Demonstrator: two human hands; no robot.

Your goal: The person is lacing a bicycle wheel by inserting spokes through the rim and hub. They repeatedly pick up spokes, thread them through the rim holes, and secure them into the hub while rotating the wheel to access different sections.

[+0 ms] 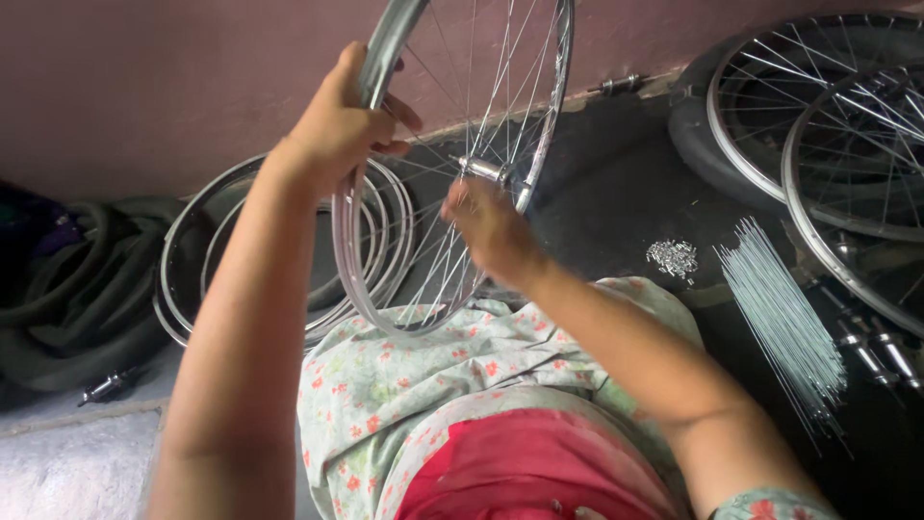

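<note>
A silver spoked bicycle wheel (549, 106) stands upright on my lap, its lower rim resting on the floral cloth over my knee (404, 376). My left hand (346, 125) grips the wheel's rim at its upper left. My right hand (486, 226) is blurred and reaches among the spokes just below the metal hub (484, 169); whether it holds a spoke I cannot tell.
Bare rims (207, 231) lie stacked on the floor at left beside black tyres (67, 289). A bundle of loose spokes (784, 308) and a pile of small nipples (672, 257) lie at right. Spoked wheels (818, 106) and hubs (871, 351) are at far right.
</note>
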